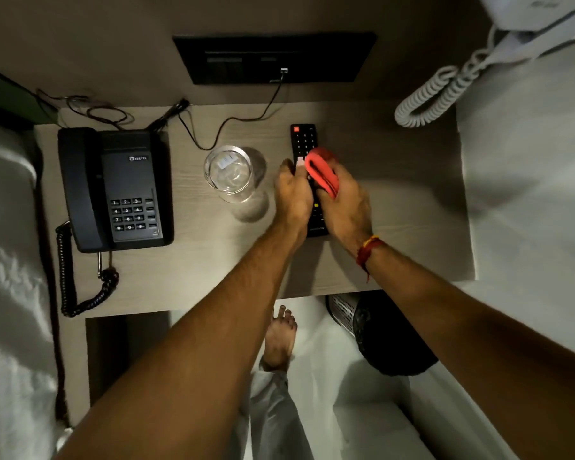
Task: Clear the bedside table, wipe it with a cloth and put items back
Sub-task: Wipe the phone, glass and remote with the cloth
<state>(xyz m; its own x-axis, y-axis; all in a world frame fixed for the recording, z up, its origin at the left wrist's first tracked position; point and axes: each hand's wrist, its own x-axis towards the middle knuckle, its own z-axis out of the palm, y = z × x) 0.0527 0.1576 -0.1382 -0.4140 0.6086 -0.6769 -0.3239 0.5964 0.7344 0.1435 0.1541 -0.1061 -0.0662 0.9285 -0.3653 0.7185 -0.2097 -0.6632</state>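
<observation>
A black remote control [303, 139] lies lengthwise on the pale wooden bedside table [395, 200], right of centre. My left hand [294, 197] grips the remote's left edge around its middle. My right hand [344, 207] is closed on a folded red cloth [322, 172] and presses it onto the remote's face. The remote's middle is hidden under both hands. An empty clear drinking glass [229, 172] stands just left of my left hand. A black desk phone [113, 189] sits at the table's left end.
The phone's coiled cord [68, 277] hangs off the table's front left. A thin black cable [233, 119] runs from a wall socket panel [274, 58] across the back of the table. A white phone's coiled cord [442, 91] hangs at the back right. A perforated metal bin [344, 312] stands below the table edge.
</observation>
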